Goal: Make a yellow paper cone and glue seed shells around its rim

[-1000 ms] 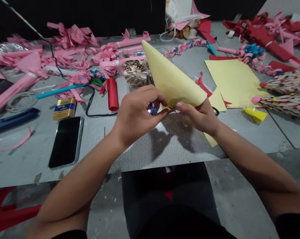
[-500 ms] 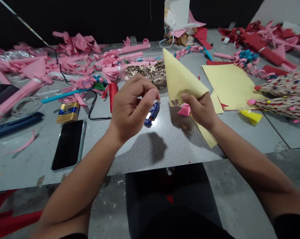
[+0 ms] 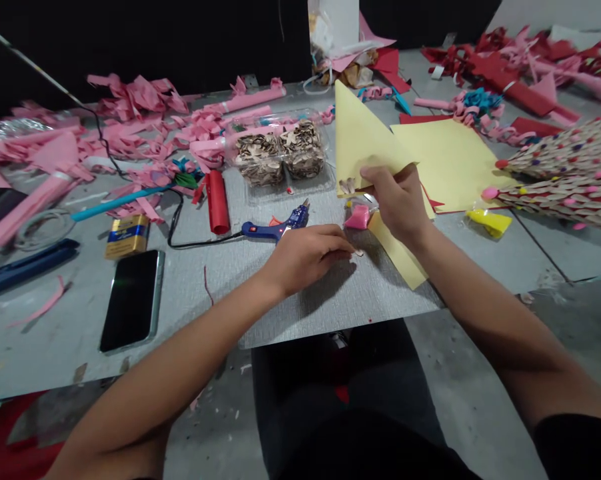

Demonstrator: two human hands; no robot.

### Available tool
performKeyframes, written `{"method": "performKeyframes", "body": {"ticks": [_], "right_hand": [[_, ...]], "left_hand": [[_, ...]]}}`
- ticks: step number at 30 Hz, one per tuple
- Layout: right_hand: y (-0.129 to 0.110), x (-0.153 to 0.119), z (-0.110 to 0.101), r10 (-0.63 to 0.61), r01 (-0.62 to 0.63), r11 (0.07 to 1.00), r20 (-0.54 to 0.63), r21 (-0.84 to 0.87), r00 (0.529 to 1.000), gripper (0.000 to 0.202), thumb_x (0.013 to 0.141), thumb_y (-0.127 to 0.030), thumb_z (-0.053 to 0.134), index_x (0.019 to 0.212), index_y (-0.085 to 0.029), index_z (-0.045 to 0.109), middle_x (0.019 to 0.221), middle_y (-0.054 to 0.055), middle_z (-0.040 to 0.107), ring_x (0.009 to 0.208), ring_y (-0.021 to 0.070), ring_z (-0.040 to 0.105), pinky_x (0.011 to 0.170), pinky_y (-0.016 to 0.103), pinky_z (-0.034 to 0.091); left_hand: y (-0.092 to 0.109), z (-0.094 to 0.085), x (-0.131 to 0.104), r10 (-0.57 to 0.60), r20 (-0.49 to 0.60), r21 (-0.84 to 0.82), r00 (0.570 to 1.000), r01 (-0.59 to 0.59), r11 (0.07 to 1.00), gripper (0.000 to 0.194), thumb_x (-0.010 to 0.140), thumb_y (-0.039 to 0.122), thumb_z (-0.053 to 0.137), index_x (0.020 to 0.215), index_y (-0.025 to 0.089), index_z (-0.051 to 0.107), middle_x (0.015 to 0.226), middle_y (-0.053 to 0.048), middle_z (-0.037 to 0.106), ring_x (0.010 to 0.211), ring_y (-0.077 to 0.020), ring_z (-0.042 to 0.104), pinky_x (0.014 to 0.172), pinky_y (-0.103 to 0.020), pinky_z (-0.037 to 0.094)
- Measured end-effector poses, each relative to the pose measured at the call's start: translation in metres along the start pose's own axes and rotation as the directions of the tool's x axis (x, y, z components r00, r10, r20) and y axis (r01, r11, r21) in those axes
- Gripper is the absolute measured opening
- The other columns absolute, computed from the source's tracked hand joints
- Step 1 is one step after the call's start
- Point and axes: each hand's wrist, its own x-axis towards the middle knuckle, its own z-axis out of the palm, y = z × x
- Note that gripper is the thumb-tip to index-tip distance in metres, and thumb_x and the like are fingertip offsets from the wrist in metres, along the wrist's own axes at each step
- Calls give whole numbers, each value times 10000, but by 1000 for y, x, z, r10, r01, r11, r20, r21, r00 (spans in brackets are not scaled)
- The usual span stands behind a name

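Note:
My right hand (image 3: 400,200) grips the lower edge of a yellow paper cone (image 3: 363,137), thumb outside, its tip pointing up. A few brown-beige flakes are stuck along the cone's bottom edge. Low over the table, my left hand (image 3: 313,257) has its fingers pinched together at a small pale flake (image 3: 359,253). Just behind that hand lies a blue hot glue gun (image 3: 268,231), its nozzle pointing away to the right. Farther back, a clear plastic tray (image 3: 325,175) holds heaps of similar flakes (image 3: 300,143). Below the cone sits a small pink packet (image 3: 358,217).
A phone (image 3: 132,300), gold-blue box (image 3: 126,237), stapler (image 3: 28,267) and red roll (image 3: 217,202) lie left. Yellow sheets (image 3: 450,167), a yellow packet (image 3: 490,222) and flake-covered cones (image 3: 560,203) are right. Pink paper scraps (image 3: 140,97) line the back.
My left hand has come down to the table and right, from raised to pinching at the small flake. The glue gun and flake tray show more fully. The cone stays in my right hand.

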Motion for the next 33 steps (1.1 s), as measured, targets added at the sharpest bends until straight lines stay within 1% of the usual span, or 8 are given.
{"method": "performKeyframes", "body": {"ticks": [6, 11, 15, 20, 24, 27, 29, 33], "right_hand": [[-2, -1, 2, -19, 21, 999, -67, 25, 998, 265, 982, -459, 803, 854, -274, 663, 898, 52, 731, 874, 261, 732, 886, 447, 702], [-2, 2, 2, -81, 82, 997, -73, 6, 994, 207, 984, -329, 728, 816, -265, 624, 827, 24, 665, 811, 222, 671, 864, 409, 672], [-3, 4, 2, -76, 79, 996, -89, 29, 993, 239, 996, -313, 700, 791, -258, 590, 804, 11, 624, 808, 199, 656, 867, 379, 653], [-4, 3, 4, -68, 76, 994, -98, 79, 993, 250, 979, -356, 744, 792, -253, 615, 780, -9, 617, 766, 175, 638, 827, 362, 653], [-4, 2, 7, 10, 5, 974, -65, 227, 998, 246, 953, -440, 786, 846, -254, 663, 825, -4, 671, 814, 191, 707, 844, 382, 707], [-6, 4, 10, 38, -21, 949, -46, 313, 998, 319, 897, -501, 855, 838, -256, 659, 834, 16, 693, 823, 224, 742, 850, 433, 747], [-7, 5, 10, 42, -28, 937, -34, 349, 999, 386, 868, -556, 894, 837, -258, 651, 846, 35, 703, 874, 264, 772, 860, 476, 763], [-6, 7, 8, 53, -38, 947, -37, 318, 998, 463, 891, -638, 897, 844, -261, 632, 883, 60, 716, 1040, 338, 802, 915, 534, 764]], "left_hand": [[5, 0, 6, -83, 20, 135, 996, 80, 988, 385, 1200, 295, 504, 906, 188, 728, 854, -33, 771, 715, -154, 700, 625, -280, 436], [-2, 8, 5, -42, 1, 9, 999, 42, 999, 443, 1142, 483, 691, 822, 195, 796, 764, -10, 766, 665, -135, 692, 608, -268, 439], [-11, 17, 4, -13, -60, -79, 998, 9, 997, 141, 1093, 238, 756, 1040, 213, 884, 963, -40, 854, 800, -148, 786, 727, -260, 579], [-11, 22, 4, 112, -31, 90, 993, -109, 990, 355, 1108, 81, 583, 1264, 245, 856, 1107, -53, 877, 992, -205, 773, 860, -335, 645], [-5, 22, 5, 112, -3, 200, 994, -109, 974, 136, 1093, 214, 741, 997, 213, 838, 972, -40, 854, 906, -205, 729, 790, -319, 600], [-6, 22, 5, 89, -15, 183, 996, -85, 979, 194, 1093, 272, 762, 917, 200, 796, 916, -42, 829, 873, -201, 731, 777, -320, 587], [-9, 22, 5, 111, -9, 136, 994, -109, 985, 156, 1117, 191, 683, 1054, 206, 825, 990, -48, 854, 911, -203, 756, 822, -335, 612], [-13, 22, 4, 148, -22, 37, 989, -147, 988, 410, 1097, 25, 528, 1309, 232, 812, 1163, -57, 883, 1042, -196, 801, 930, -366, 650]]}}
